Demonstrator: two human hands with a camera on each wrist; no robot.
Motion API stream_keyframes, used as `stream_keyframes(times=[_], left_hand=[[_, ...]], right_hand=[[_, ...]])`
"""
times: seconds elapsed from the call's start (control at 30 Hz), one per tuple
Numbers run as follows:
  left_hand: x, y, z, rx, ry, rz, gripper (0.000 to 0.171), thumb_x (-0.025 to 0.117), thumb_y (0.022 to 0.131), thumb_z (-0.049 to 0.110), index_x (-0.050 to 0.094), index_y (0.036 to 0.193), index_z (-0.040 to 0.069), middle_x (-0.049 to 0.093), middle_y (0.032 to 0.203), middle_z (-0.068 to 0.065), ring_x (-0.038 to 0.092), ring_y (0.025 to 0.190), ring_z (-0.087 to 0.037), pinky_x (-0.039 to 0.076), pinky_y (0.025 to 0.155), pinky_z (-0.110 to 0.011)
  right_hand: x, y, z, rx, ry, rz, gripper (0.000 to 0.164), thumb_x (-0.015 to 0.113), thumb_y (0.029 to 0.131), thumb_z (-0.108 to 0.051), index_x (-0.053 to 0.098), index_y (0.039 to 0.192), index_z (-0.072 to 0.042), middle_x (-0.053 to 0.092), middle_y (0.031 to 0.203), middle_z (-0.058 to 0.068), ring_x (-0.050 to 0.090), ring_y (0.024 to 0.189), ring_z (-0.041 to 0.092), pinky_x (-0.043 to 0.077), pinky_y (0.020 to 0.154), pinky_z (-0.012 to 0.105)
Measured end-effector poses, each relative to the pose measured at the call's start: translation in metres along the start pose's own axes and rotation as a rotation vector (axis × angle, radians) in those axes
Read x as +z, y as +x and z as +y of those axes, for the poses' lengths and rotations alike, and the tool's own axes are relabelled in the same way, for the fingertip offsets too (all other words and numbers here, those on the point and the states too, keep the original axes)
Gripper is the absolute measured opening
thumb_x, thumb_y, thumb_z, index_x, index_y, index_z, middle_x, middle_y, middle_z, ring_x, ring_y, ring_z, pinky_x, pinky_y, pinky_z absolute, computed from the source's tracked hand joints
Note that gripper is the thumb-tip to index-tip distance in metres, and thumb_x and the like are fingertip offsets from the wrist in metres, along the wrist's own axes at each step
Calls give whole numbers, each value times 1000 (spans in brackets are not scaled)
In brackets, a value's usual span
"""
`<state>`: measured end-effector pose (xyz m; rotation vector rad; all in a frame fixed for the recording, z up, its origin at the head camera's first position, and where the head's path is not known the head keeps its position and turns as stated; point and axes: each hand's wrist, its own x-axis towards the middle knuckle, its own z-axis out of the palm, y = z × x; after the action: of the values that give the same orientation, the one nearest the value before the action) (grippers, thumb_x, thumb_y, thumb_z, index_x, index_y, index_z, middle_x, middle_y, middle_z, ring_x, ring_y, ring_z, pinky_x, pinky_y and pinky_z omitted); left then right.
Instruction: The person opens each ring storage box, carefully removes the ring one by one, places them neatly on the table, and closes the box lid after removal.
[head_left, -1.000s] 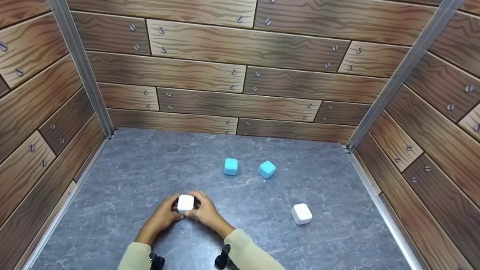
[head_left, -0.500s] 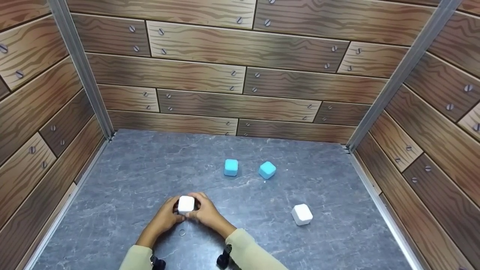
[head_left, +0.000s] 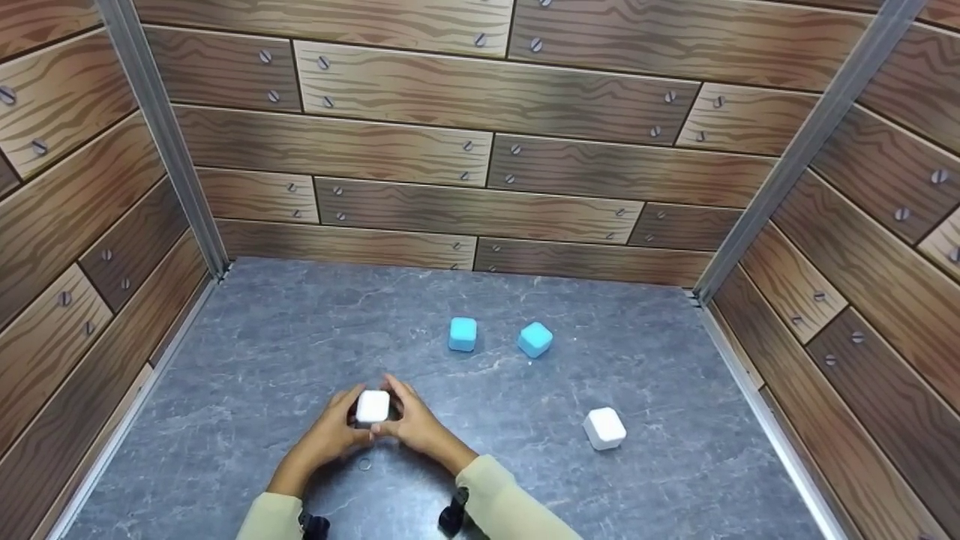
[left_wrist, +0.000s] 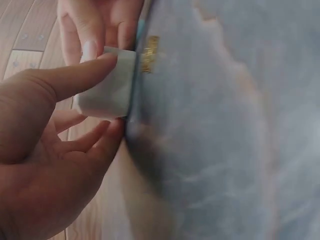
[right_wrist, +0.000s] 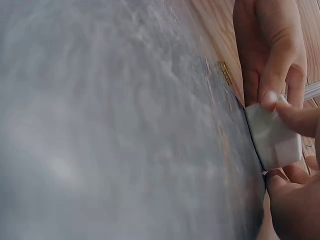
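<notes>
A white cube (head_left: 373, 406) with rounded edges sits on the grey marbled tabletop (head_left: 300, 322), framed by both hands. My left hand (head_left: 328, 431) curls round its left side; in the left wrist view the thumb (left_wrist: 85, 75) lies across the near face, with fingers at the lower edge. From the other side, my right hand (head_left: 412, 424) curls round the cube, its thumb tip close to the left thumb at the front. Its index finger points forward past the cube's far corner. In the right wrist view the white cube (right_wrist: 275, 140) shows between the two thumbs.
Two light blue cubes (head_left: 463, 334) (head_left: 535, 340) lie farther back. Another white cube (head_left: 604, 428) stands to the right. A small ring mark (head_left: 364, 464) shows on the surface near the wrists. Wood-patterned walls (head_left: 480, 157) enclose the back and sides.
My right index finger has straightened and shifted forward, away from the cube's far corner. The left fingers have edged forward slightly. The white cube and the other cubes stay in place.
</notes>
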<state>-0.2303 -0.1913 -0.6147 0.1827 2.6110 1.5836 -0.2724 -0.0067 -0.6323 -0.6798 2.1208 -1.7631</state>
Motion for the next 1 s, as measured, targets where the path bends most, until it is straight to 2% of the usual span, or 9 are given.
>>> stream_keyframes(times=[0.13,0.2,0.3,0.4,0.57,0.67,0.83,0.93,1.0], left_hand=[[-2,-1,10,-2,-2,-2,97,85,76,6,30,157,0,33,152,-31,37,139,-50,32,115,-64],[-2,0,17,-6,17,9,98,85,76,8,30,158,4,29,155,-29,32,142,-51,32,114,-66],[-1,3,29,-8,38,29,98,85,77,12,31,159,11,25,160,-25,30,143,-51,37,110,-66],[1,6,44,0,48,26,98,85,80,18,29,160,18,20,163,-20,26,145,-50,39,108,-67],[10,15,64,55,51,15,90,81,86,26,31,160,21,19,164,-15,16,151,-45,31,112,-70],[20,28,72,97,24,46,80,79,88,24,37,157,19,28,161,-15,28,147,-42,36,111,-67],[38,56,83,167,-102,116,65,73,91,11,47,150,12,46,150,-16,52,129,-38,47,106,-57],[48,74,86,192,-152,135,64,70,91,7,46,150,8,50,146,-17,54,126,-37,46,107,-55],[53,84,86,180,-166,138,65,70,90,7,45,151,6,50,145,-18,53,126,-37,46,107,-55]], right_hand=[[-11,-1,-3,-32,-38,20,79,74,92,-13,30,156,1,38,150,23,36,145,39,35,120,42],[-18,0,-4,-55,-61,27,75,71,94,-18,32,155,3,38,151,24,36,144,38,35,120,44],[-31,0,-7,-79,-97,41,73,70,96,-22,34,153,4,38,151,23,37,144,38,35,119,46],[-45,-1,-8,-83,-128,58,73,70,95,-23,35,154,1,39,152,21,37,144,37,36,119,49],[-68,-1,-7,-73,-149,77,74,73,93,-21,35,155,-4,37,154,17,35,145,35,34,119,52],[-82,1,-5,-102,-142,100,79,76,90,-20,35,155,-1,36,154,21,35,145,37,34,119,52],[-107,6,-2,-141,-78,153,85,79,86,-14,31,154,4,29,156,27,30,145,47,30,120,57],[-120,9,0,-141,-68,206,86,79,86,-11,31,155,3,23,157,28,27,146,50,28,120,58],[-127,10,2,-134,-86,242,86,80,85,-10,31,155,3,20,158,29,27,146,51,28,121,58]])
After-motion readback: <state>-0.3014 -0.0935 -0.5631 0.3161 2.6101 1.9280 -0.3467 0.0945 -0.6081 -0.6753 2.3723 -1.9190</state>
